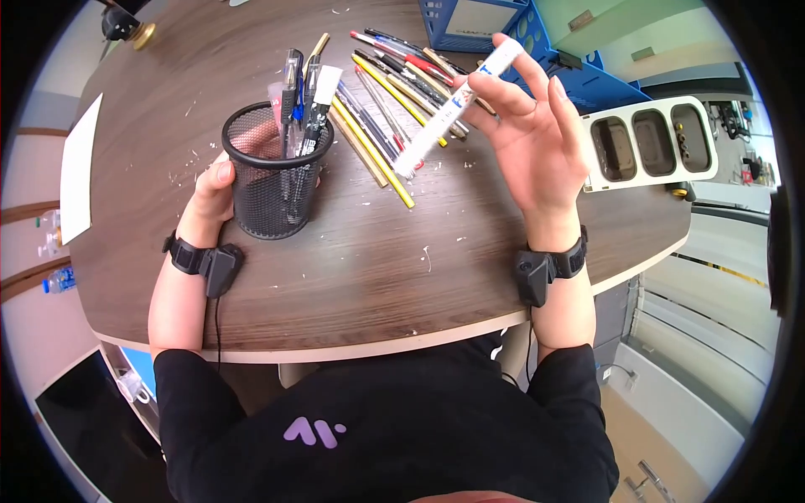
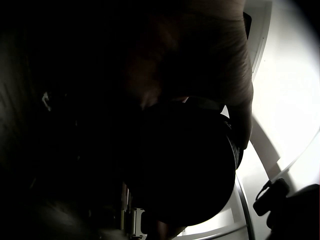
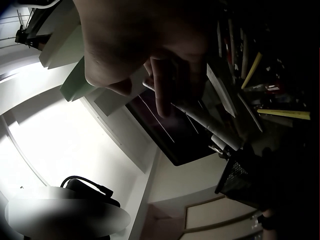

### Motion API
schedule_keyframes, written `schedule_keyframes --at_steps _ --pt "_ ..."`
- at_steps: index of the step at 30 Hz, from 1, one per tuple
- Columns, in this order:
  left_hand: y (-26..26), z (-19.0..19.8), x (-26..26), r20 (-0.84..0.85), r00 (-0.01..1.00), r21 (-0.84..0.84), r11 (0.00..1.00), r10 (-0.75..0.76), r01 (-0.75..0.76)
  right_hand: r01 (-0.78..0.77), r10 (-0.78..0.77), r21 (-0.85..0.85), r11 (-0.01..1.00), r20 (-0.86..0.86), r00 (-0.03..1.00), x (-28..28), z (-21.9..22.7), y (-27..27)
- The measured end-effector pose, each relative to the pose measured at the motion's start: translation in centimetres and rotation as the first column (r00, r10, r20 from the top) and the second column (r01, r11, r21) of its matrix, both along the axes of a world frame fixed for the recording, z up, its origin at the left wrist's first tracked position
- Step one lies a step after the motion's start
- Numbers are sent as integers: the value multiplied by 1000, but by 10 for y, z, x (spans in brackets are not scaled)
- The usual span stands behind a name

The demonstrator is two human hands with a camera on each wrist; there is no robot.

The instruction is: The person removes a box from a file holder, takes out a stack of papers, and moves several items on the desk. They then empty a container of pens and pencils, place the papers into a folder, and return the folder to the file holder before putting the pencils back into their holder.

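Observation:
In the head view the left hand [image 1: 214, 189] grips a black mesh cup [image 1: 272, 201] from its left side, with several pens and a white marker [image 1: 325, 94] standing in it. The right hand [image 1: 541, 151] holds a white pen with printing [image 1: 444, 117] between its fingers, slanted, its lower end pointing toward the cup. The left wrist view is very dark: the cup [image 2: 185, 165] is a black shape under the left hand [image 2: 200, 60]. In the right wrist view the right hand [image 3: 145, 45] holds the pen [image 3: 205, 120] near the mesh cup [image 3: 240, 182].
Several pens and pencils [image 1: 390, 105] lie spread on the brown table [image 1: 360, 293] between the hands. Behind them stand blue bins [image 1: 537, 50]. A white tray with three compartments [image 1: 595, 159] is at the right, white paper [image 1: 81, 172] at the left edge.

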State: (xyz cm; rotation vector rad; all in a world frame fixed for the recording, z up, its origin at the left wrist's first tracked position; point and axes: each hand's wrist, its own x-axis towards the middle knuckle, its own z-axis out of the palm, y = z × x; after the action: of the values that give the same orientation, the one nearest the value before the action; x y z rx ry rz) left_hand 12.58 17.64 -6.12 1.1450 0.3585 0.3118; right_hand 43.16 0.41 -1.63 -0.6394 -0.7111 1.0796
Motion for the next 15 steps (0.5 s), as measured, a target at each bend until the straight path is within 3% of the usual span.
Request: schedule_keyframes --at_steps 3,15 --pt "2 -4 -2 -9 1000 0 1000 3 -3 -15 15 0 1000 -42 999 0 1 -2" --pt "0 -3 -2 -29 1000 16 1000 6 -6 -30 28 22 999 89 996 -3 0 -2"
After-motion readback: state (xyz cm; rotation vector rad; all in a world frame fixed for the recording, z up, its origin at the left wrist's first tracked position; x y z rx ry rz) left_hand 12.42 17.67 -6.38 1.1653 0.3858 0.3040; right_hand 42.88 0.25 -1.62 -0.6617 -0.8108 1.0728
